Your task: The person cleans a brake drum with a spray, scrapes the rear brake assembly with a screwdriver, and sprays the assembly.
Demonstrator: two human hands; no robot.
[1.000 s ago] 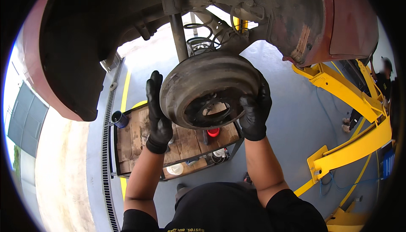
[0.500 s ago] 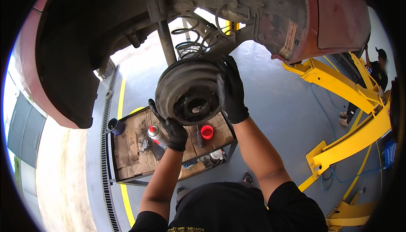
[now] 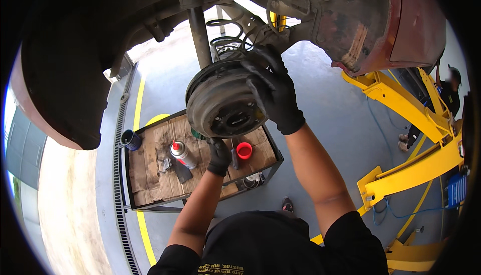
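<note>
A worn, dark brake drum [image 3: 220, 112] is between my hands at the wheel end of a raised car, below the coil spring [image 3: 225, 39]. My right hand [image 3: 274, 92], black-gloved, grips its right side, fingers spread over the rim and outer wall. Under the lower edge, my left hand [image 3: 219, 157], gloved too, holds the drum from below; its fingertips are partly hidden. A dark round plate shows behind the drum's upper left edge. I cannot tell whether the drum sits fully against it. Something green [image 3: 198, 133] peeks out beside my left fingers.
A wood-topped cart [image 3: 150, 190] below carries a spray can [image 3: 183, 155], a red cup [image 3: 244, 151] and a dark-handled tool [image 3: 234, 159]. A blue can [image 3: 131, 140] is at its left edge. Yellow lift arms [image 3: 406, 107] and another person [image 3: 449, 92] are at right.
My left hand has shifted from the drum's left side to beneath it. My right hand has slid farther over the outer wall. The drum's face has turned and the view has shifted slightly.
</note>
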